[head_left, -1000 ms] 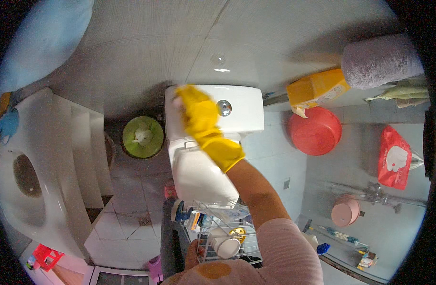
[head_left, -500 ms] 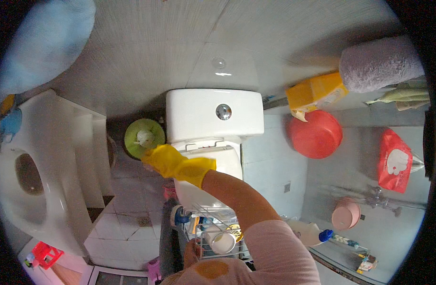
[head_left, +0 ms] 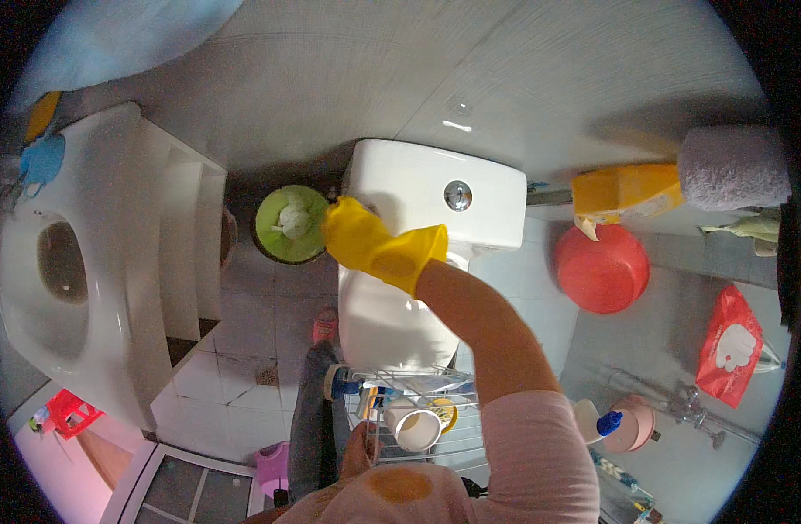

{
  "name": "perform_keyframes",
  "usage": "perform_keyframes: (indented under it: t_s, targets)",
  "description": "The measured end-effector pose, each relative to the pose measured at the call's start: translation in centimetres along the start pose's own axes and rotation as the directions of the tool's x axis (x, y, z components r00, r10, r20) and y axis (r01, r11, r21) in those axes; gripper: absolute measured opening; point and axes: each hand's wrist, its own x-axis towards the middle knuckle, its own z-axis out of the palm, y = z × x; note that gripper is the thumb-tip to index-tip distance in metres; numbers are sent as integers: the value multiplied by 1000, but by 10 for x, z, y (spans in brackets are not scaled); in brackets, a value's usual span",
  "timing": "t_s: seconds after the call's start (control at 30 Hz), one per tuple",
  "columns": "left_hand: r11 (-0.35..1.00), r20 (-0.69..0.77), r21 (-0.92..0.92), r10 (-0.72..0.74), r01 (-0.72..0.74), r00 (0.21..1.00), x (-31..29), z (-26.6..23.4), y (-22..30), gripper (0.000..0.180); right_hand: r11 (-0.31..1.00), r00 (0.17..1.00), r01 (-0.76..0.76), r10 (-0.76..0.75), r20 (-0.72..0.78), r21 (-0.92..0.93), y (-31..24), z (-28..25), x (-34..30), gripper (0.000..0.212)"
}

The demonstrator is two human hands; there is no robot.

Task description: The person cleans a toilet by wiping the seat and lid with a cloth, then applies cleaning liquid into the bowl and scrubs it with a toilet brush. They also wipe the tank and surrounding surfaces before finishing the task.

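My right hand [head_left: 352, 234], in a yellow rubber glove, reaches over the left side of the white toilet [head_left: 400, 323], by the lower left corner of its tank [head_left: 418, 179]. Its fingers look curled under, and what they hold, if anything, is hidden. Just left of the glove stands a round green bin [head_left: 317, 205] with crumpled white stuff [head_left: 293, 220] inside. Low in the view, my left hand [head_left: 358, 447] closes at the left side of a wire rack [head_left: 453, 384]. A white cup-like container [head_left: 415, 428] and other small items sit in the rack.
To the left is a white washbasin [head_left: 64, 341] with shelves beside it. At right are a red basin [head_left: 603, 269], a yellow bag [head_left: 623, 192], a grey towel [head_left: 734, 168] and a red packet [head_left: 730, 348]. A blue-capped bottle [head_left: 597, 422] stands right of my sleeve.
My gloved right hand has drawn away from the green bin's front rim, up and right toward the tank's left side. The view has shifted and turned slightly. My left hand stays by the rack.
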Motion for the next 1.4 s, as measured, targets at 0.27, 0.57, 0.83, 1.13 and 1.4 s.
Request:
perform_keyframes:
  t_s: [0.27,0.57,0.83,1.13,1.4]
  targets:
    - [983,-2,-176,-50,48,999,-5,10,3,38,985,961,117,-144,-236,-125,49,97,-150,46]
    - [999,1,33,12,-12,1000,0,3,8,37,750,752,-652,623,217,107,93,154,-310,35]
    - [997,107,41,65,-70,992,6,-8,2,35,862,803,-428,226,551,271,47,-47,-148,16]
    - [982,194,-165,-60,93,979,16,-12,-14,78,967,944,-192,229,-239,169,22,-40,-26,16]
    - [786,368,285,438,-548,820,-3,-12,3,73,600,902,-390,99,419,698,23,-131,-188,24]
